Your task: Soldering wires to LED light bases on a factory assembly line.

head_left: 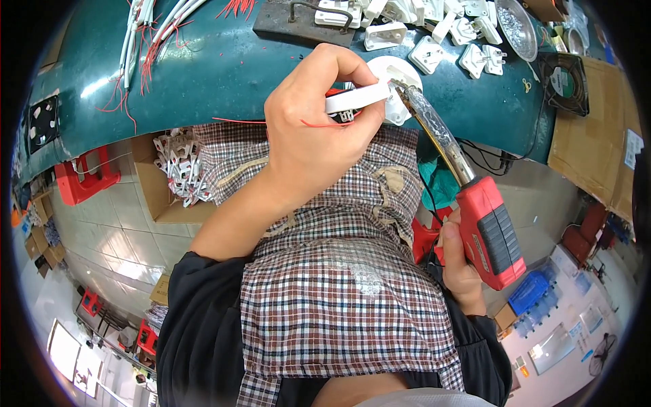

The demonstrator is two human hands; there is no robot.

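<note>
- Your left hand: thumb and fingers clamped on a white plastic housing, over the near edge of the green workbench.
- Housing sits at the fingertip end of that hand, pinched between thumb and index finger, its long side running out past the fingers toward the right.
- Metal contacts show just below the housing, inside the same grip.
- Thin red wire sticks out left of that hand, along the workbench's near edge; another short red end crosses your palm side.
- Your right hand: closed around the handle of a red-and-black soldering gun, off the workbench, on your side of its near edge. Some fingers hidden behind the handle.
- Gun's metal barrel slants up-left across the workbench edge; tip ends right at the housing's right end. Touching or just short, can't tell.
- Round white dish behind the tip, on the workbench, partly covered by your left hand.
- Far part of the workbench: dark metal block with a handle, loose white plug housings, then a round metal tray to their right.
- Workbench's left part: white cables with red wire ends.
- Below the workbench's near edge, left: open carton of white parts.
</note>
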